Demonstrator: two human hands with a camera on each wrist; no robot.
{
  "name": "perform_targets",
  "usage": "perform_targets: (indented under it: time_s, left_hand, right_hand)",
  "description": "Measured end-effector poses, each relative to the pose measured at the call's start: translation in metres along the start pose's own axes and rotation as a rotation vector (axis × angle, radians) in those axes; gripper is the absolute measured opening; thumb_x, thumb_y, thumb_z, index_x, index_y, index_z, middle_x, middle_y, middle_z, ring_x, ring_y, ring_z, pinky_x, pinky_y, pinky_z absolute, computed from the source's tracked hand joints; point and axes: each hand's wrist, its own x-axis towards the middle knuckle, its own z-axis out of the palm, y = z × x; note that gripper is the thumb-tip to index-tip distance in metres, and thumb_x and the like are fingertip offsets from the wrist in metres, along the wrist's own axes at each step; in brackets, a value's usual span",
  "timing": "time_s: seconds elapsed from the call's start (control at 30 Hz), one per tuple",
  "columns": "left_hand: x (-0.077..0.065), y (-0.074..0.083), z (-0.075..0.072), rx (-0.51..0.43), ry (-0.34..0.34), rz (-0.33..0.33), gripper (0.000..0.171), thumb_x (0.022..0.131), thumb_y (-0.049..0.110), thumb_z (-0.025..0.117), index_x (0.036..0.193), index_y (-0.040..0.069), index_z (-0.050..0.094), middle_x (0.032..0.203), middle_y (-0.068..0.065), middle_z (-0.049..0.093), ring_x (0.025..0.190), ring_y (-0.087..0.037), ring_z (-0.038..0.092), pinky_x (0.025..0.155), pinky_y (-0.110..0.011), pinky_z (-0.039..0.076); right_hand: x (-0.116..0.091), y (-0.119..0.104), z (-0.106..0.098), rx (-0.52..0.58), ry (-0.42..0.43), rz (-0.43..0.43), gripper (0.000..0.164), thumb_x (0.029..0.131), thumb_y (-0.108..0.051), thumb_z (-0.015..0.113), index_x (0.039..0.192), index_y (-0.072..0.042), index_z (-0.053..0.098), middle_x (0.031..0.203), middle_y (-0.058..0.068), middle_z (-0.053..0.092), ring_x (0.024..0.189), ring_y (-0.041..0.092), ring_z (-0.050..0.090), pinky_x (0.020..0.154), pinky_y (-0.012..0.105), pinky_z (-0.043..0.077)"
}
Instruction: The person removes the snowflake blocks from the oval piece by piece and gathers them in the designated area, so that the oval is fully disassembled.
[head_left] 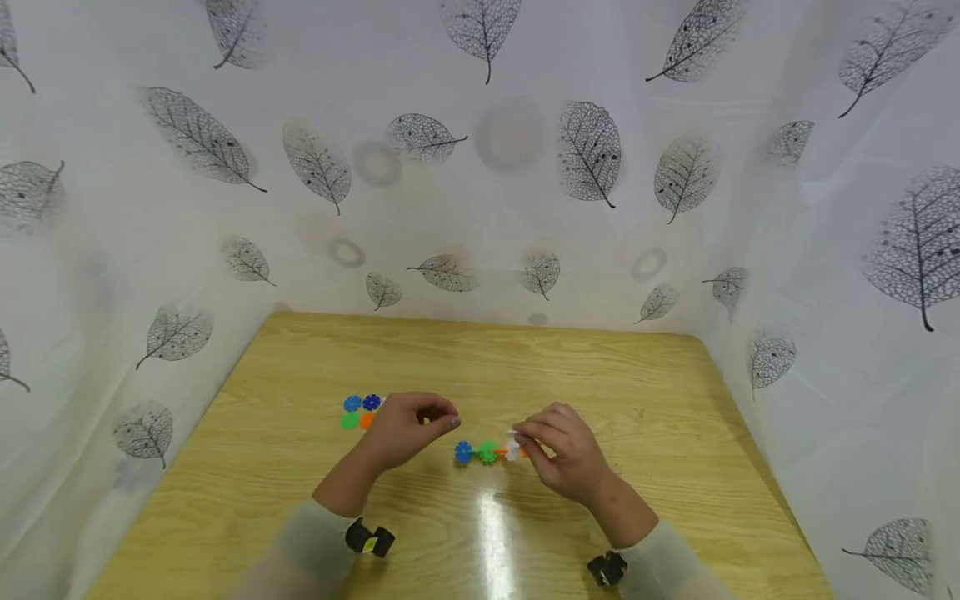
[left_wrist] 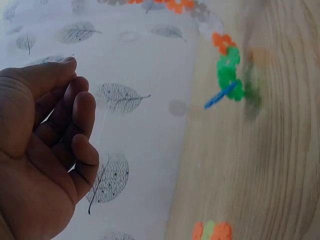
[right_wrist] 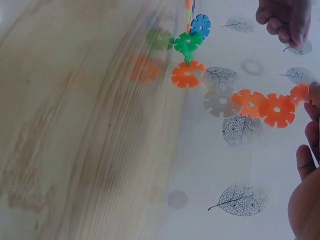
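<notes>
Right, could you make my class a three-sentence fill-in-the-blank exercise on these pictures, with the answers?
1. The chain of discs is held by the person's ____ hand.
2. In the head view, the chain's leftmost disc is coloured ____.
3. The pale backdrop is printed with dark, veined ____.

Missing words: right; blue; leaves.

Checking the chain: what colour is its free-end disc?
The disc is blue, clearest in the right wrist view.

No legible lettering, numbers, brands (any view)
</notes>
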Motion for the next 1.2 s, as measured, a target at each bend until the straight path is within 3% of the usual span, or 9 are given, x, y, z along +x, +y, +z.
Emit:
perform_targets:
  time_s: [0.33,0.6,0.97,1.2]
  left_hand:
    - [0.011,0.012,0.029,-0.026,-0.038,0.135,0.007,0.098,0.028,0.076,0.104,0.025,0.077,0.096,0.016,0.071,0.081,-0.006,0.065,0.066,-0.03,0.054]
    - [0.015,0.017,0.041,-0.007,-0.034,0.226,0.007,0.097,0.024,0.077,0.103,0.021,0.078,0.097,0.015,0.072,0.081,-0.003,0.065,0.065,-0.029,0.053]
    - [0.016,0.018,0.044,-0.014,-0.027,0.251,0.005,0.096,0.02,0.078,0.1,0.024,0.079,0.095,0.014,0.073,0.079,-0.003,0.064,0.063,-0.027,0.05]
    - [0.014,0.019,0.044,-0.013,-0.028,0.231,0.004,0.099,0.022,0.075,0.097,0.021,0.078,0.091,0.014,0.072,0.076,-0.003,0.063,0.06,-0.026,0.049]
  right_hand:
    - [0.003,-0.001,0.004,-0.012,-0.008,-0.007,0.011,0.093,-0.01,0.078,0.102,-0.004,0.079,0.096,0.002,0.075,0.077,0.016,0.064,0.069,0.031,0.049]
    - [0.004,-0.002,0.006,-0.018,-0.013,-0.008,0.01,0.095,-0.013,0.078,0.101,-0.006,0.079,0.094,0.001,0.075,0.075,0.016,0.063,0.069,0.031,0.049]
    - [0.006,-0.003,0.008,-0.017,-0.013,-0.011,0.01,0.094,-0.013,0.078,0.1,-0.006,0.079,0.093,0.001,0.075,0.076,0.016,0.064,0.069,0.033,0.049]
    - [0.002,-0.006,0.009,0.005,-0.065,0.069,0.024,0.095,-0.025,0.078,0.109,-0.004,0.077,0.102,0.002,0.075,0.086,0.019,0.065,0.077,0.036,0.05]
